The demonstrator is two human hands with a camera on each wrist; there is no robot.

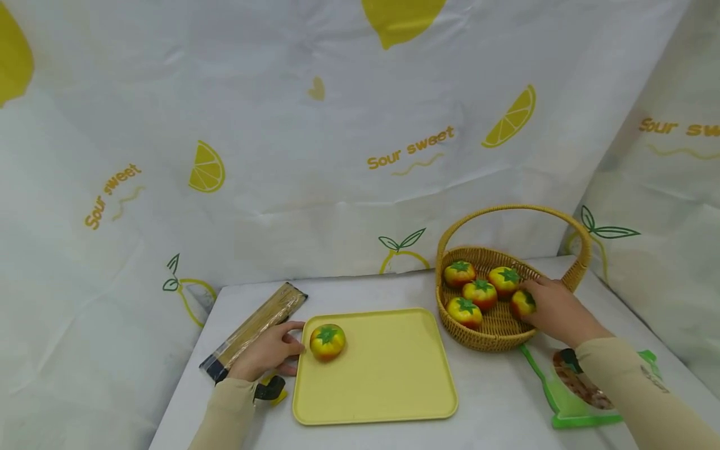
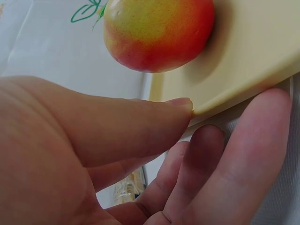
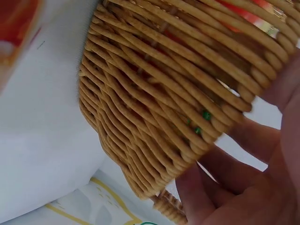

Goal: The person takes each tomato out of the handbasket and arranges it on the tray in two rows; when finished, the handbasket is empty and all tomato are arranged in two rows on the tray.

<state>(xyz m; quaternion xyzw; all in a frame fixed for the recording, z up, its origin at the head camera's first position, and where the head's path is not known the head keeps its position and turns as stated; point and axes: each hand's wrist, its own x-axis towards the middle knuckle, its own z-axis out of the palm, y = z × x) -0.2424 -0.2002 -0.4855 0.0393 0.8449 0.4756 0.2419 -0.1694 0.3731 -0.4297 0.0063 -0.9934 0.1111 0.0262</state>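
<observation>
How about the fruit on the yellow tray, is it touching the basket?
Apart. In the head view, the fruit sits toward the left of the yellow tray, with bare tray between it and the basket.

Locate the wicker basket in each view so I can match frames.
Head: wicker basket sits right of centre, mostly in the lower half.
Left wrist: not in the picture.
Right wrist: its woven side spans the upper middle and right.
Shared landmark, all three views: white printed backdrop.
</observation>
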